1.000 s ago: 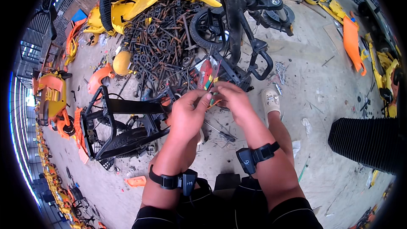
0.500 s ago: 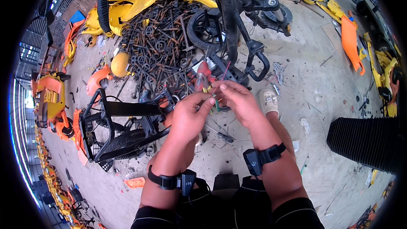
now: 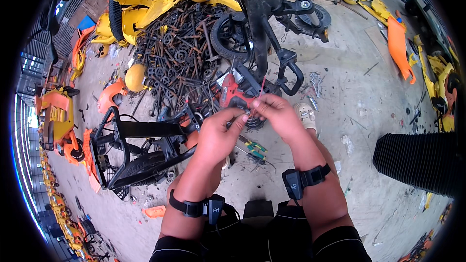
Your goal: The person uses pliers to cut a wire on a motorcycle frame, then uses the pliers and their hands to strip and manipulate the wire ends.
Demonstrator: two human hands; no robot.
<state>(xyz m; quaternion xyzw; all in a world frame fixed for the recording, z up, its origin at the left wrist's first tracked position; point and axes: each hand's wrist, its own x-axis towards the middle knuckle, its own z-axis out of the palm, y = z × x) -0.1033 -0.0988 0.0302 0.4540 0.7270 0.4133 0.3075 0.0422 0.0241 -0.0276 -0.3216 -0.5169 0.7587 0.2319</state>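
Setting: you are in a scrapyard-style dismantling workshop for small ride-on vehicles. Evidence around you: bare, dusty concrete floor strewn with loose screws; heap of rusty dark metal axles and gears; piled yellow plastic body shells; stripped black plastic chassis frame; orange plastic panels; black rubber wheel.

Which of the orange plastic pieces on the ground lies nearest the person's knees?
The small flat orange piece at lower left, beside the left forearm; the other orange panels lie farther off near the edges.
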